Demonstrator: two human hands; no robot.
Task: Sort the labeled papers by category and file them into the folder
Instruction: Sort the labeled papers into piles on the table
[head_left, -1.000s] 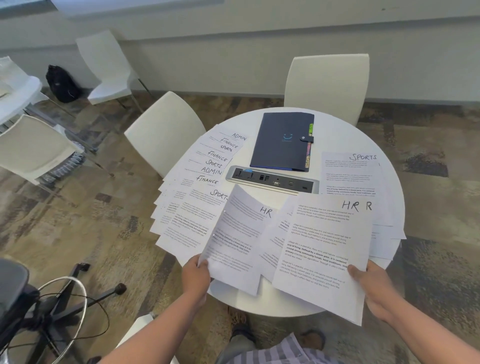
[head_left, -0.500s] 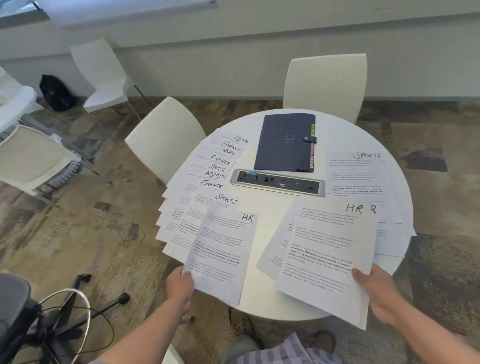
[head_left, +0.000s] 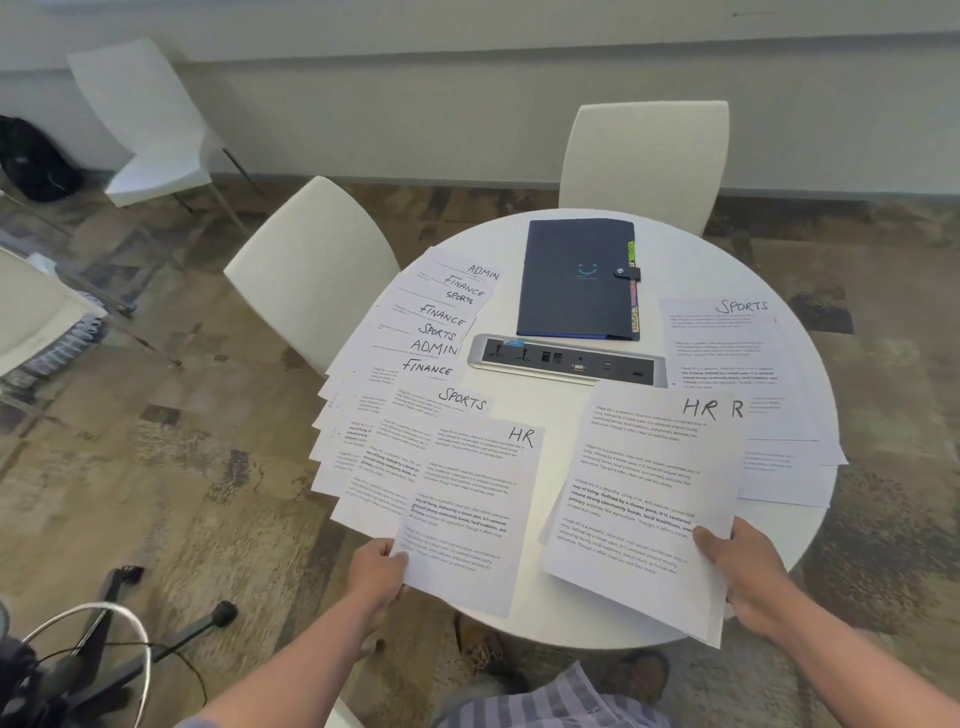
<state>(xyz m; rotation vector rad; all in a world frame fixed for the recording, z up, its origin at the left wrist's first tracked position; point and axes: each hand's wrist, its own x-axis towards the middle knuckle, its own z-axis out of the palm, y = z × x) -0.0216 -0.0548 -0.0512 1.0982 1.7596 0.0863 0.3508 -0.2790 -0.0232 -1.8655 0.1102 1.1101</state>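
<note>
Swung leftward, the single white HR-labelled sheet lay apart from the HR stack.
Left hand pinched the sheet; right hand gripped the stack; dark blue folder lay closed, far.

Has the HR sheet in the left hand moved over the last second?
Yes. The HR sheet in the left hand has swung left, off the right hand's HR stack; bare table now shows between them.

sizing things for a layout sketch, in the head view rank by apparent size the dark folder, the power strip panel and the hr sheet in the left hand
1. HR sheet, largest, though nearest the camera
2. dark folder
3. power strip panel, smallest
</note>
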